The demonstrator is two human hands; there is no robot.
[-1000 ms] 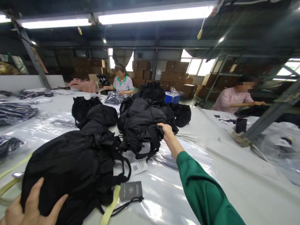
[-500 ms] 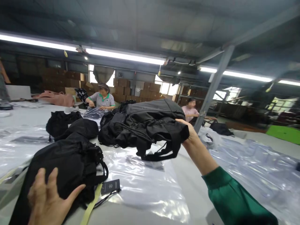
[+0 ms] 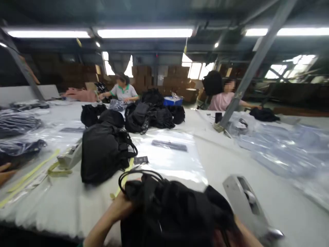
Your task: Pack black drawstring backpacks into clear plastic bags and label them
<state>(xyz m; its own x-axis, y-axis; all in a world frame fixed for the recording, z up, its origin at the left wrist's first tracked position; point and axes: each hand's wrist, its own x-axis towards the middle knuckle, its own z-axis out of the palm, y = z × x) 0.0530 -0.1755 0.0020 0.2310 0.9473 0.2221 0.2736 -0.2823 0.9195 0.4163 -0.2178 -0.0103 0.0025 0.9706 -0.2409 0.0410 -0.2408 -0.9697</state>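
A snag is judged the likeliest trouble: the thin black cord loops (image 3: 141, 171) of the soft black fabric backpack (image 3: 177, 209) stand free near the flat pale yellow strip (image 3: 131, 163) and could be caught on it, or on the small dark rectangular tag (image 3: 141, 160) beyond. The long grey metal slotted device (image 3: 244, 192) could be knocked if the load is swung to the right, since it lies just beside that end. The clear glossy plastic sheet (image 3: 171, 163) could be creased if the load is pushed forward across the white table (image 3: 216, 151). Slumping is also possible, as the fabric looks limp.

The backpack is held between the 2 hands, at the near edge of the view. Its upper left part is gripped by the left hand (image 3: 124, 206), whose fingers are mostly hidden by fabric. On the other side only the bare right forearm (image 3: 248, 233) is seen; how tightly the right hand is closed cannot be told.
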